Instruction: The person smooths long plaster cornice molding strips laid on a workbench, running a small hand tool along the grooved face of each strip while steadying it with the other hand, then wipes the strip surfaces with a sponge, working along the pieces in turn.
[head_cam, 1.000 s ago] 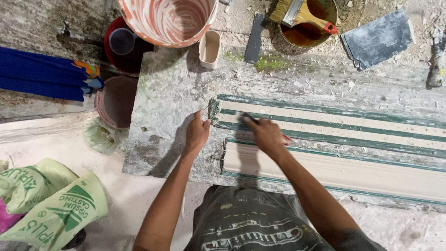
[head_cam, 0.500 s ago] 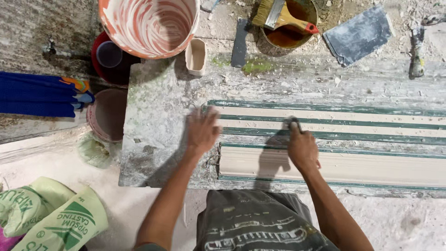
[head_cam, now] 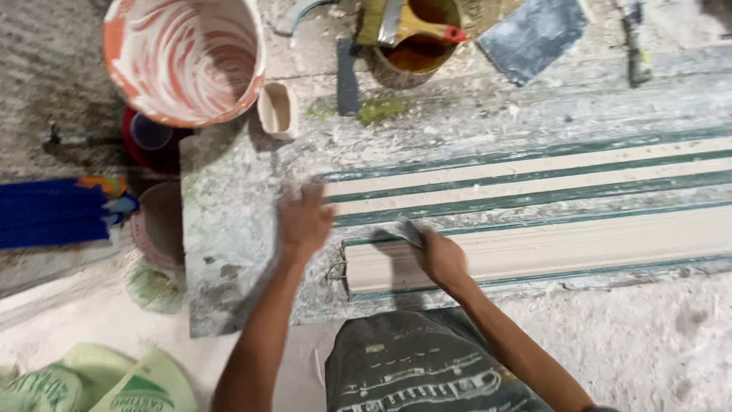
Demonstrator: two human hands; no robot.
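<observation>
The long, pale plaster moulding strip with green-edged ridges (head_cam: 534, 248) lies flat on the spattered grey work slab (head_cam: 229, 229), its long axis running from 9 o'clock to 3 o'clock across the view, with its near end at the centre and the rest running off the frame at 3 o'clock. The right hand (head_cam: 442, 258) sits directly on that near end, fingers curled closed around a small thin metal scraper blade (head_cam: 409, 230) whose tip points toward 11 o'clock, onto the strip's upper edge. The left hand (head_cam: 303, 221) is just off the strip's end, at 9 o'clock from the right hand, spread open and flat on the slab, holding nothing; it is blurred, so finer detail cannot be told. The right hand is thus the nearer one to the moulding, which stretches away from it toward 3 o'clock. At 12 o'clock stand a large orange-and-white streaked plastic bucket (head_cam: 187, 57) and a round tin of brown liquid with a brush (head_cam: 415, 38). Compared with half a second ago, the right hand has come back along the strip toward 9 o'clock, nearer its end, while the left hand has stayed beside that end.
</observation>
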